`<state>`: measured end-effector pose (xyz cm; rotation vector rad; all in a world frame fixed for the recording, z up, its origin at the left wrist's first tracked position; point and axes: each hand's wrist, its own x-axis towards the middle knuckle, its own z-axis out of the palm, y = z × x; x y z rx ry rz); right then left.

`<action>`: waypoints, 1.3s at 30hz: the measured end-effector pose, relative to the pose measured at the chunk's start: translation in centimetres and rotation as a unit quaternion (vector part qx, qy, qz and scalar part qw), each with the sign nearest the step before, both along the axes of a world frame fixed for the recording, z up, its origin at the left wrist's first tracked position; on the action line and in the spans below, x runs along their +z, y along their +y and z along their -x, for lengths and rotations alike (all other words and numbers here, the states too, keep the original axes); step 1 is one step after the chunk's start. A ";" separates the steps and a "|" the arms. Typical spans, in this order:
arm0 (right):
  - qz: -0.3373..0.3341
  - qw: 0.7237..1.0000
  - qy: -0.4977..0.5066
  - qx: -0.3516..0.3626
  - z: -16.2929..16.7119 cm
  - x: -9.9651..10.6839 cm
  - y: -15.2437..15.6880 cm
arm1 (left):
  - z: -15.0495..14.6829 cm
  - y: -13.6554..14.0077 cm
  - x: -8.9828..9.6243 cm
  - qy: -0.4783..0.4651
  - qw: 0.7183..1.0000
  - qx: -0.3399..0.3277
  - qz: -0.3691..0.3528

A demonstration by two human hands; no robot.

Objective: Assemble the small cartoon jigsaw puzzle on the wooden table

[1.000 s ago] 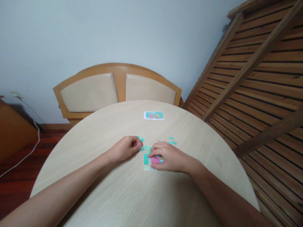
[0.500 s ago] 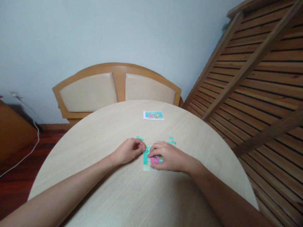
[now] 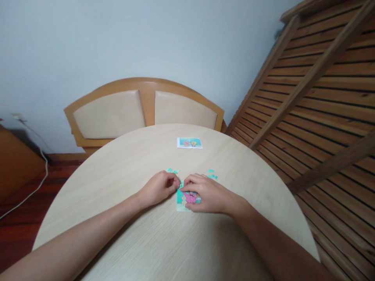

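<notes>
A partly assembled jigsaw puzzle [image 3: 181,203] lies flat on the table in front of me, teal with a pink cartoon figure. At its upper left edge my left hand [image 3: 164,187] has thumb and forefinger pinched on a small teal puzzle piece, mostly hidden by the fingertips. My right hand [image 3: 205,193] arches over the puzzle's right side, its thumb at the lower edge and its fingers touching the upper part. That hand's palm and fingers cover much of the right half.
Loose teal pieces [image 3: 212,176] lie beyond my right hand, and more loose pieces [image 3: 172,170] beyond my left. A printed picture card [image 3: 190,143] rests farther back on the round table [image 3: 129,156]. Behind stand a padded headboard [image 3: 111,113] and, at right, a slatted wooden frame [image 3: 293,86].
My right fingertips have shifted slightly left across the upper puzzle. The dark gap near the top left shows smaller now. My left hand stays nearly in place.
</notes>
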<state>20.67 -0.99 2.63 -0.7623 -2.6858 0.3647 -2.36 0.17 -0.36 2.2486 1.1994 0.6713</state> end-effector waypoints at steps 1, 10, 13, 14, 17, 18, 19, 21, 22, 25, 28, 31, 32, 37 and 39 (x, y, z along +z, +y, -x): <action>-0.002 1.000 0.001 0.001 0.0 0.0 0.0 | 0.0 0.0 0.0 0.004 1.000 0.001 -0.007; 0.006 1.000 -0.002 0.008 -0.1 -0.3 0.2 | 0.5 0.3 0.2 0.019 0.999 -0.024 -0.021; 0.006 1.000 -0.001 0.006 -0.1 -0.5 0.3 | 1.3 1.1 0.1 0.028 0.998 0.026 -0.044; 0.007 1.000 0.000 0.006 -0.1 -0.5 0.3 | 1.6 1.4 0.0 0.031 0.996 0.052 -0.062; 0.005 1.000 0.001 0.005 -0.2 -0.6 0.2 | 2.4 2.3 -0.6 0.037 0.992 0.078 -0.095; 0.004 1.000 0.002 0.006 -0.2 -0.5 0.2 | 2.5 2.6 -0.8 0.041 0.991 0.076 -0.104; 0.005 1.000 0.001 0.006 -0.2 -0.5 0.2 | 2.5 2.7 -0.9 0.045 0.990 0.073 -0.110; 0.008 1.000 -0.002 0.005 -0.2 -0.5 0.2 | 2.5 2.9 -1.1 0.052 0.989 0.068 -0.122; 0.012 1.000 -0.005 0.005 -0.2 -0.4 0.1 | 2.5 3.0 -1.2 0.054 0.988 0.066 -0.125; 0.022 1.000 -0.014 0.004 -0.3 -0.2 0.1 | 2.3 3.0 -1.2 0.057 0.988 0.063 -0.125; 0.028 0.999 -0.018 0.000 -0.4 -0.1 0.1 | 2.1 3.1 -1.1 0.053 0.990 0.064 -0.117; 0.030 0.999 -0.015 -0.006 -0.4 -0.1 0.2 | 1.9 3.3 -1.2 0.046 0.990 0.047 -0.124; 0.032 0.999 -0.015 -0.008 -0.4 -0.1 0.2 | 1.8 3.3 -1.2 0.044 0.990 0.043 -0.126; 0.034 0.999 -0.019 -0.012 -0.3 0.1 0.3 | 1.5 3.2 -1.1 0.035 0.992 0.050 -0.115; 0.034 0.999 -0.019 -0.014 -0.3 0.1 0.3 | 1.4 3.2 -1.1 0.031 0.992 0.048 -0.111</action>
